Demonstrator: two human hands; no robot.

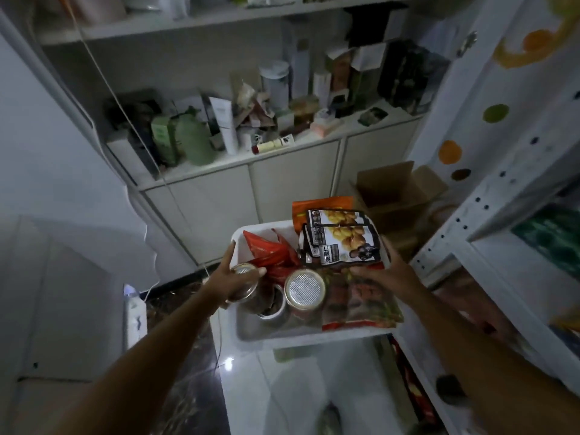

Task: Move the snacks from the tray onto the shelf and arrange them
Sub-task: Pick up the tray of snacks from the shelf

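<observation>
A white tray (301, 337) sits in front of me, filled with snacks. My left hand (227, 279) grips a small silver-lidded can (241, 282) at the tray's left side. My right hand (387, 274) holds a stack of dark snack packets (342, 238) printed with yellow food, its fingers under their lower edge. Also in the tray are a red bag (266, 251), an orange bag (320, 204), a second can with a silver lid (305, 291), an opened can (270, 306) and a red-edged packet (361, 304). A white metal shelf (489, 233) stands to the right.
An open cardboard box (395, 189) lies on the floor behind the tray. A white cupboard (251, 183) ahead bears bottles, boxes and a green jug (193, 139). A white bottle (135, 312) stands on the floor at the left. A thin cable (169, 189) hangs down.
</observation>
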